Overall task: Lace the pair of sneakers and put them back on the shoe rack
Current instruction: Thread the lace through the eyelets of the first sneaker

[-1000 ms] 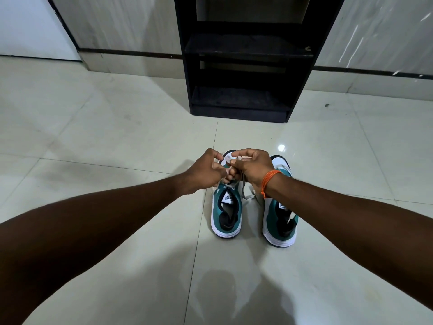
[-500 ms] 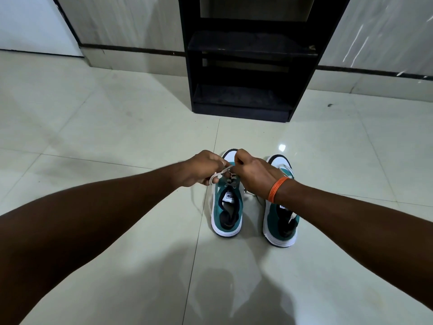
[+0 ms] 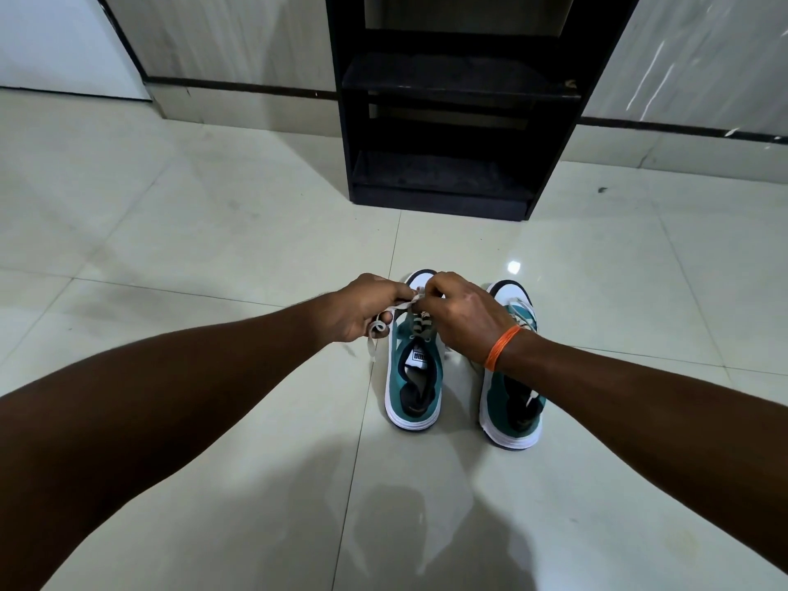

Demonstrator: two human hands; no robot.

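Note:
Two teal and white sneakers stand side by side on the tiled floor, toes pointing away from me. Over the front of the left sneaker (image 3: 412, 390), my left hand (image 3: 362, 307) and my right hand (image 3: 464, 317) each pinch its white lace (image 3: 377, 330). A loop and a loose end of the lace hang below my left hand. My right wrist, with an orange band, covers part of the right sneaker (image 3: 514, 398). The black shoe rack (image 3: 447, 121) stands beyond the shoes against the wall, its shelves bare.
Pale glossy floor tiles (image 3: 213, 232) spread all around the shoes. A marbled wall with a dark skirting line (image 3: 239, 85) runs behind the rack. A white door panel (image 3: 55, 40) is at the far left.
Both hands have dropped lower onto the left sneaker's front and drawn slightly apart. The lace now runs taut between them, with a loop hanging under my left hand.

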